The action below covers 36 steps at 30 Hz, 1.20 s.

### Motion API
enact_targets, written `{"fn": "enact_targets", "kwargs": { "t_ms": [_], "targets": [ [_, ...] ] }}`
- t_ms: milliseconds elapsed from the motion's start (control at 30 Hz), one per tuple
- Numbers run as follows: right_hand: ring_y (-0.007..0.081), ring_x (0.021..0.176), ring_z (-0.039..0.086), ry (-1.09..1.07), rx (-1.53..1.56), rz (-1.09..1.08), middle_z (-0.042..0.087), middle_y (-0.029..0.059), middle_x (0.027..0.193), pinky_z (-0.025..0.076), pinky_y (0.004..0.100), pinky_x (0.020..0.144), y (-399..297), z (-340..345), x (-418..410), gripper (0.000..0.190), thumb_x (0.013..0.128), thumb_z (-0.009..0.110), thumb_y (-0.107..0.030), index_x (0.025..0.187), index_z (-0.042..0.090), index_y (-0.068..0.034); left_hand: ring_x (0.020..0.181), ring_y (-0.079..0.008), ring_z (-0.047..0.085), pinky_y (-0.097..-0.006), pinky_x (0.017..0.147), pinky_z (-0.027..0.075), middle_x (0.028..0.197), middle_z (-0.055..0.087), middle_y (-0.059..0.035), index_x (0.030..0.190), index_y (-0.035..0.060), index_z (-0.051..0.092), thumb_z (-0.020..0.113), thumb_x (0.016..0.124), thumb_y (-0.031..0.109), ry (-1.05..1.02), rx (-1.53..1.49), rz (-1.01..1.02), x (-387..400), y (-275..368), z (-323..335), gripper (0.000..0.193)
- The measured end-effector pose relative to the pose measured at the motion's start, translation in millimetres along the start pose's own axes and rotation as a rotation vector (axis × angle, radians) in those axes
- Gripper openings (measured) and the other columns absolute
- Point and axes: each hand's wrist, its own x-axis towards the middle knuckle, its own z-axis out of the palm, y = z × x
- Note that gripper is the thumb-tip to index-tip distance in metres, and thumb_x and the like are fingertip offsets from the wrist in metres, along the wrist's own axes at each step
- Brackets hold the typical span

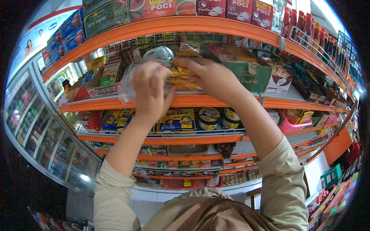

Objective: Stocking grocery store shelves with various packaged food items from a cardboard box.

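Both my hands are at an orange-edged shelf (185, 101) at about chest height. My right hand (214, 76) is around the right side of a stack of yellow sachets (183, 78), its fingers reaching over the top. My left hand (151, 86), blurred, is raised at the left side of that stack, in front of a crumpled clear plastic bag (127, 82). Whether its fingers pinch the bag cannot be made out. More yellow sachets (189, 49) lie behind my right hand's fingers. A green cardboard box (248, 75) of packets stands to the right.
Tea boxes (176, 8) line the upper shelf, with sauce bottles (306, 24) behind a wire rail at right. Below are Blue Band packs (177, 119), round tubs (208, 118) and a pink basket (294, 122). At left is a glass-door cabinet (37, 124).
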Motion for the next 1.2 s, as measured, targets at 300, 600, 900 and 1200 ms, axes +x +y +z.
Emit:
{"fn": "enact_targets", "kwargs": {
  "t_ms": [300,600,900,1200],
  "targets": [
    [0.0336,0.088,0.06,-0.046,-0.178,-0.039,0.06,0.0127,0.105,0.05,0.0433,0.067,7.0,4.2,5.7,0.051,0.084,0.057,-0.023,0.131,0.039,-0.026,0.098,-0.0192,0.054,-0.0392,0.086,0.036,0.087,0.06,0.0033,0.087,0.0184,0.067,0.062,0.07,0.013,-0.249,0.061,0.163,-4.0,-8.2,5.3,0.018],
    [0.0339,0.1,0.052,0.346,-0.169,-0.186,0.056,0.013,0.108,0.044,0.0415,0.079,-1.3,-2.2,-16.9,0.044,0.078,0.063,-0.02,0.119,0.049,-0.011,0.094,-0.0193,0.053,-0.038,0.087,0.033,0.085,0.057,0.0025,0.085,0.0212,0.067,0.069,0.069,0.02,-0.3,0.045,0.17,4.7,-9.8,-7.4,0.017],
    [0.025,0.077,0.055,0.284,-0.304,0.159,0.056,0.0049,0.079,0.046,0.0364,0.067,-2.4,14.3,-74.1,0.021,0.072,0.068,-0.022,0.087,0.064,-0.008,0.095,-0.0227,0.054,-0.0399,0.093,0.032,0.089,0.062,-0.0014,0.091,0.014,0.06,0.076,0.064,0.027,-0.22,0.104,-0.019,11.1,-8.5,8.6,0.034],
    [0.0246,0.076,0.058,0.33,-0.241,0.185,0.062,0.0033,0.077,0.048,0.0369,0.079,0.1,22.0,-70.3,0.008,0.074,0.065,-0.016,0.076,0.067,-0.009,0.084,-0.0213,0.057,-0.0387,0.088,0.037,0.073,0.062,0.0,0.084,0.0122,0.06,0.077,0.063,0.025,-0.235,0.056,-0.033,13.6,-11.3,12.9,0.03]
  ]
}}
